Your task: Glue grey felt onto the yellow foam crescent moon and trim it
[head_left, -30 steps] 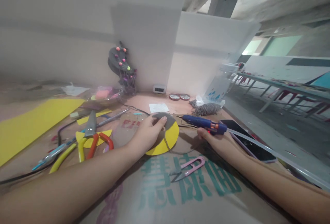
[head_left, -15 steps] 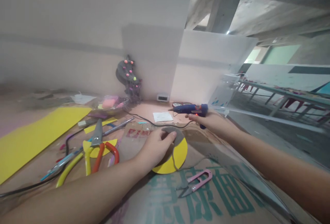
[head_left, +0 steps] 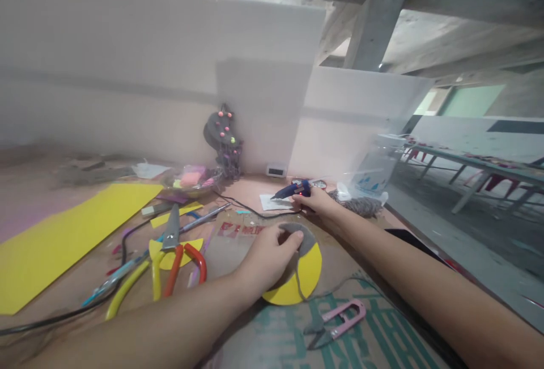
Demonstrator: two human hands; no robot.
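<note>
My left hand (head_left: 272, 258) is curled over a yellow disc (head_left: 312, 275) partly covered in grey material (head_left: 297, 232). Its thumb presses on the grey part, and the other fingers are mostly hidden. A thin grey strand trails from the disc to the right. My right hand (head_left: 317, 202) is wrapped round a blue hot glue gun (head_left: 293, 189) with a small red light. The gun's nozzle tilts down over a small white sheet (head_left: 272, 202). Close to the disc lie pink thread snips (head_left: 344, 321), blades apart.
Scissors (head_left: 172, 244) with red and yellow handles lie at left by a yellow sheet (head_left: 85, 233). A plastic bowl (head_left: 187, 185) and a pinned grey figure (head_left: 223, 136) stand at the back. A black cord (head_left: 250, 213) crosses the table. Grey fluffy material (head_left: 357, 204) lies beyond my right arm.
My right hand has brought the glue gun left, and its nozzle has tipped down to the white sheet. My left hand stays on the disc. The whole view has shifted slightly.
</note>
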